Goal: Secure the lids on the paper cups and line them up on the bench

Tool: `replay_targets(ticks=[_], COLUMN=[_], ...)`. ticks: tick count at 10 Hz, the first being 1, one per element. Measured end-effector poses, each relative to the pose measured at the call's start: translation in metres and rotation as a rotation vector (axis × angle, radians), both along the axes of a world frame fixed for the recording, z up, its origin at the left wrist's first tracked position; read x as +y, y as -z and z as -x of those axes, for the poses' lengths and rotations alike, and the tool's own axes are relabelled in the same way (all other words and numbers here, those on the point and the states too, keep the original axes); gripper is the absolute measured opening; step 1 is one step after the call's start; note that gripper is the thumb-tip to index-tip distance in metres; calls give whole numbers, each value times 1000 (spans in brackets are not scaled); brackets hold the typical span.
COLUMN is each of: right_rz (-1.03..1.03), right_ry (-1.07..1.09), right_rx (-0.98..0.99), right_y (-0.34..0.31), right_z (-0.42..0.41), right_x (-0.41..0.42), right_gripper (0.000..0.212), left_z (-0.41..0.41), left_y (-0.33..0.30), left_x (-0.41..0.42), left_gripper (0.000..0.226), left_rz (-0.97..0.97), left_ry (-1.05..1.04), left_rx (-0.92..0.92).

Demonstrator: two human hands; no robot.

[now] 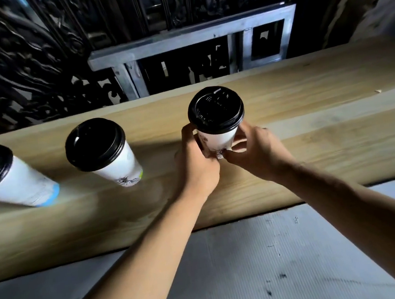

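Three white paper cups with black lids stand upright in a row on the wooden bench [313,119]. The leftmost cup [7,179] has a blue band at its base. The middle cup [106,153] has a green mark near its bottom. The right cup [216,121] carries a black lid [215,109] seated on its rim. My left hand [197,159] wraps the lower left side of this cup. My right hand [256,149] grips its lower right side. The cup's base is hidden by my fingers.
Behind the bench stand dark ornate metal grilles [18,72] and a grey metal frame [192,39]. A grey ribbed floor [257,267] lies below the bench's front edge. A bare stretch of bench extends to the right of the held cup.
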State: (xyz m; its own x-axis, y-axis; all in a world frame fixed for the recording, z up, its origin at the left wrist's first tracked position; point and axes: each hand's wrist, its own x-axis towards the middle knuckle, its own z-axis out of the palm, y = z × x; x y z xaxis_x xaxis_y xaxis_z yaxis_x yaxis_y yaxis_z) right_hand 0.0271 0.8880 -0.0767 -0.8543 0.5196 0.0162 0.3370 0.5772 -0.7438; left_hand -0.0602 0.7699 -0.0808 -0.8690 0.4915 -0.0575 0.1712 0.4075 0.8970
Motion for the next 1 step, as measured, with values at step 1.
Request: replay_targets(ticks=[1], right_rz=[32], right_ry=[85], right_rx=[-30], right_y=[0], right_z=[-7], right_x=[-11], right_gripper=[63], left_z=[-6], left_y=[7], left_x=[-13], left_gripper=[68], left_rz=[-6], left_ry=[19], left_rx=[-83])
